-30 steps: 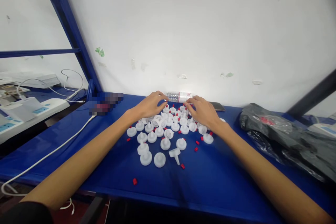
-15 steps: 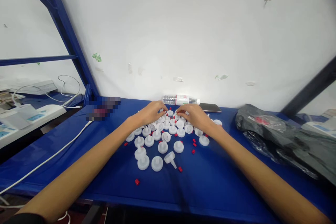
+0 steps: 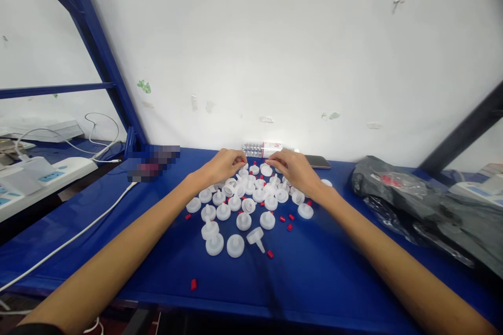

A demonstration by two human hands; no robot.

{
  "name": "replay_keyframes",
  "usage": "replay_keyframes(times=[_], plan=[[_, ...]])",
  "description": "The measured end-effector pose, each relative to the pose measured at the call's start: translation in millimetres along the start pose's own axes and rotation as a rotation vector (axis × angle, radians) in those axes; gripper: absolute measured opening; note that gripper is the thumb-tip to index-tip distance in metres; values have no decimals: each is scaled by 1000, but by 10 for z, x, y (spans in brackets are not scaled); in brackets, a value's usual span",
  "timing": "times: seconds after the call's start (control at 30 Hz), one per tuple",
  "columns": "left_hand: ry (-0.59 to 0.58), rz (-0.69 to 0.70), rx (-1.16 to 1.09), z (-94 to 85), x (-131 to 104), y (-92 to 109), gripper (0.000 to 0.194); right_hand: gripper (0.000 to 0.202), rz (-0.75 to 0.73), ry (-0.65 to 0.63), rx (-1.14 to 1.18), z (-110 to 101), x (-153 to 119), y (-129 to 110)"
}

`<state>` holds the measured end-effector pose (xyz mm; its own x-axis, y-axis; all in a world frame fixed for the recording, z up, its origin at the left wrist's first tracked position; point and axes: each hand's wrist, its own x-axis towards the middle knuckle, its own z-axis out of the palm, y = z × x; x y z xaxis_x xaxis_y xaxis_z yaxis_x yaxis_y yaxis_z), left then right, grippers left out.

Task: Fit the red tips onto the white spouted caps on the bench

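Many white plastic nozzle caps (image 3: 235,245) lie spread over the blue table, some upright and some on their sides. Small red tip caps (image 3: 270,254) are scattered among them, and a few sit on nozzle tips. At the far side of the pile, my left hand (image 3: 228,164) has thumb and fingertips pinched together; what is between them is too small to make out. Across from it, my right hand (image 3: 293,168) pinches a red tip cap at the top of a white nozzle cap (image 3: 266,169). My right fingers partly cover it.
A clear plastic bottle (image 3: 271,149) lies along the wall, with a dark phone (image 3: 318,162) beside it. Grey plastic bags (image 3: 416,193) cover the right side. On the left are a white cable (image 3: 78,241), a blurred item (image 3: 155,163) and a power strip (image 3: 51,175).
Both hands have shifted slightly, their fingertips rising a little at the back of the pile. The red tip cap near the front edge has moved left and nearer; another at right has shifted.
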<state>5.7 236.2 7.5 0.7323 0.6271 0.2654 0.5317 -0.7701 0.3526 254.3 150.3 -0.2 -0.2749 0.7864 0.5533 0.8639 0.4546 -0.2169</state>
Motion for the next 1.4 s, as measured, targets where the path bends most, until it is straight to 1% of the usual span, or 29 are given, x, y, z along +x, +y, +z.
replay_keyframes(times=[0.13,0.3,0.47,0.53,0.6,0.67,0.77,0.93,1.03,1.13,1.23,1.4], plan=[[36,13,40,-34,-15,7,24,21,4,-15,4,26,-2,18],[54,48,117,-26,-27,14,23,19,16,-46,10,50,-8,14],[71,81,118,-28,-82,159,26,17,45,-57,14,25,-15,2],[60,108,98,-19,-93,226,28,18,55,-70,2,28,-19,10],[34,136,77,5,-87,265,26,18,62,-89,-14,44,-25,28],[-1,157,60,38,-68,266,20,19,69,-106,-30,67,-33,50],[-35,173,33,81,-39,218,14,20,81,-121,-42,97,-46,75],[-45,164,-11,108,-31,147,20,16,80,-141,-25,101,-62,63],[-39,151,-34,121,-40,155,22,9,75,-137,-13,82,-67,37],[-31,125,-46,116,-47,184,25,7,75,-116,5,55,-63,11],[-6,89,-30,70,-49,224,27,12,77,-99,29,21,-53,-10],[44,47,32,-48,-51,266,26,28,60,-95,34,-12,-42,-57]])
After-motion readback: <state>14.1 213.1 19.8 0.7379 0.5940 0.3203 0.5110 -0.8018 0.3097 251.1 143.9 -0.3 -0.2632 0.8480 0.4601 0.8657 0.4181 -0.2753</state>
